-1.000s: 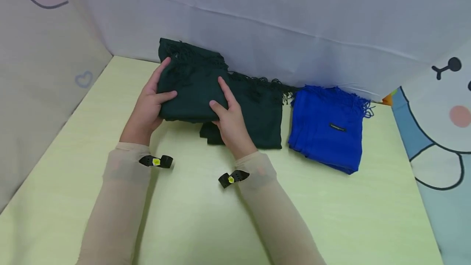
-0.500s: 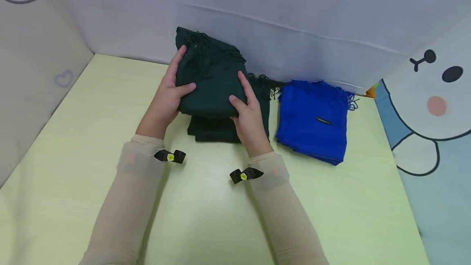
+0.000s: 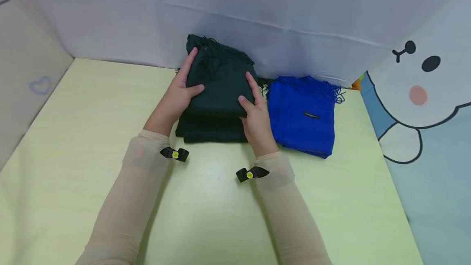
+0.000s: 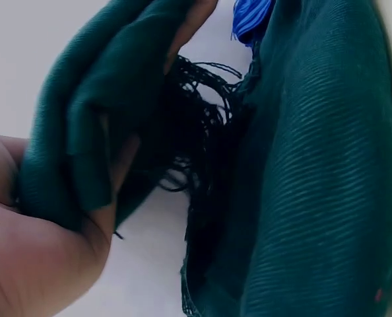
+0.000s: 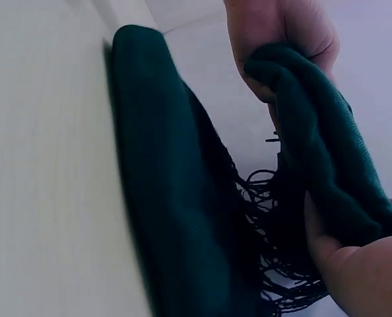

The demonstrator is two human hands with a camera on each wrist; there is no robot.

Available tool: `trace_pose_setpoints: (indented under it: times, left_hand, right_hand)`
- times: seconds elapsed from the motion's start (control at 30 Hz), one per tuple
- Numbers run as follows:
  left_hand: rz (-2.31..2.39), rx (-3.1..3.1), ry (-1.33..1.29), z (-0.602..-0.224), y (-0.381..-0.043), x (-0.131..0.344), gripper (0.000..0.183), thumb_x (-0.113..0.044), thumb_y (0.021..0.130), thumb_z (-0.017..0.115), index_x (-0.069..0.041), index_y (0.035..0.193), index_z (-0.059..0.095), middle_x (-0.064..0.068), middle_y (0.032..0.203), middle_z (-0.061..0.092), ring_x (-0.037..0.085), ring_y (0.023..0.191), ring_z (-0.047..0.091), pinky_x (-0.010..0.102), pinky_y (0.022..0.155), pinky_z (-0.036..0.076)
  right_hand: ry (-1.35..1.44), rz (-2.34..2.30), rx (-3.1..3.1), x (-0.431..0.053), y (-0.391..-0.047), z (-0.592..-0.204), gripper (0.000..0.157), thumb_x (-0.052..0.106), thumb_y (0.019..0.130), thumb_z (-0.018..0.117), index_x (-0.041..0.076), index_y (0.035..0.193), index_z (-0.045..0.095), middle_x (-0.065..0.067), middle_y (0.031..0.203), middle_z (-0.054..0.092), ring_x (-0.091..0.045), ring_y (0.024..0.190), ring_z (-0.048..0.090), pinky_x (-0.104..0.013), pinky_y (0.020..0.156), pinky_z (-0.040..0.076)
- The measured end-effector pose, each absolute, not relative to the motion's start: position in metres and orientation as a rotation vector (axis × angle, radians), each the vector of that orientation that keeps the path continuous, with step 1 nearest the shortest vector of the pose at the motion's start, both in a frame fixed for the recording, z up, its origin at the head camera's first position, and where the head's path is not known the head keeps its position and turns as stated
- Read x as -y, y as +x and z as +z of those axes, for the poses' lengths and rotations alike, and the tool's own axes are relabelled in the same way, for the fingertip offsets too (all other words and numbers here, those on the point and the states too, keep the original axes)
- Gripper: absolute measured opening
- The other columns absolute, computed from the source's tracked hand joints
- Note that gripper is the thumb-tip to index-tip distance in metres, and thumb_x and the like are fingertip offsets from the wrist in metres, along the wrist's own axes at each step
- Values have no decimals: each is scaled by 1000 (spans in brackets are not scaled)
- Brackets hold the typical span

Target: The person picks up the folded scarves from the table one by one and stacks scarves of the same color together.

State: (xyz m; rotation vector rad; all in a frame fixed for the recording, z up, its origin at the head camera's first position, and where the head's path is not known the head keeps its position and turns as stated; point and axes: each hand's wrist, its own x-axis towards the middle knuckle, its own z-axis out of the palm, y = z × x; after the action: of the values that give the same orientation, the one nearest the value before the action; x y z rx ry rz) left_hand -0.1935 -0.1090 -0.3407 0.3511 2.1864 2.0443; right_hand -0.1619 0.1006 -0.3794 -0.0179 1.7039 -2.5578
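Both hands hold a folded dark green scarf (image 3: 220, 93) with a fringe along its far side. My left hand (image 3: 174, 99) grips its left edge, thumb on top; my right hand (image 3: 256, 120) grips the right edge the same way. Directly beneath, a second folded dark green scarf (image 3: 215, 131) lies on the table, mostly covered in the head view. The wrist views show a gap between the held scarf (image 4: 133, 72) and the lower scarf (image 5: 169, 185), with fringe strands hanging between them. In the left wrist view, the fingers reach under the held folds.
A folded blue scarf (image 3: 301, 122) with a fringe and a small dark label lies close to the right hand. The pale yellow table (image 3: 217, 207) meets a white cloth wall (image 3: 147, 23) behind the scarves. A printed cartoon panel (image 3: 434, 134) stands at the right.
The held scarf has moved right relative to the lower scarf, from overlapping its left part to directly above it. Both hands keep their grip. The head view has shifted slightly.
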Motion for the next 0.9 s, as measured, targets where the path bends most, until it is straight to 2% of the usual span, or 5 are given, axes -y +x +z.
trace_pose_setpoints:
  times: [0.2, 0.43, 0.6, 0.73, 0.9]
  left_hand:
    - [1917, -2208, 278, -357, -197, 106, 86, 7, 98, 51, -39, 160, 12, -12, 166, 3, 12, 152, 3, 43, 123, 9]
    - [1887, -2243, 249, -386, -205, 109, 88, 5, 98, 55, -50, 155, 16, -18, 164, 6, 5, 150, 2, 41, 122, 9]
    - [1823, -2271, 172, -389, -205, 112, 88, 2, 98, 56, -54, 153, 17, -16, 165, 6, 9, 151, 2, 44, 122, 9]
    - [1783, -2260, 116, -388, -203, 115, 88, 0, 97, 58, -53, 154, 17, -12, 166, 6, 14, 152, 4, 45, 122, 10]
    - [1742, -2261, 101, -391, -200, 116, 86, -4, 97, 60, -50, 155, 17, -9, 166, 7, 17, 152, 7, 46, 121, 13]
  right_hand:
    - [39, -2438, -1786, -109, -154, -386, 55, 10, 107, 44, 47, 148, 43, 17, 158, 27, -16, 138, 42, -49, 110, 40]
    - [59, -2349, -1838, -113, -150, -393, 57, 11, 106, 47, 47, 150, 39, 14, 159, 26, -20, 138, 43, -51, 109, 40]
    - [92, -2339, -1859, -114, -152, -396, 56, 9, 103, 53, 38, 150, 44, 9, 158, 32, -20, 138, 44, -44, 111, 39]
    - [117, -2293, -1981, -115, -154, -398, 51, 9, 101, 57, 27, 148, 50, 6, 157, 35, -15, 141, 39, -36, 115, 34]
    - [175, -2189, -2089, -116, -155, -400, 47, 13, 102, 57, 26, 146, 52, 4, 157, 36, -14, 143, 36, -35, 116, 31]
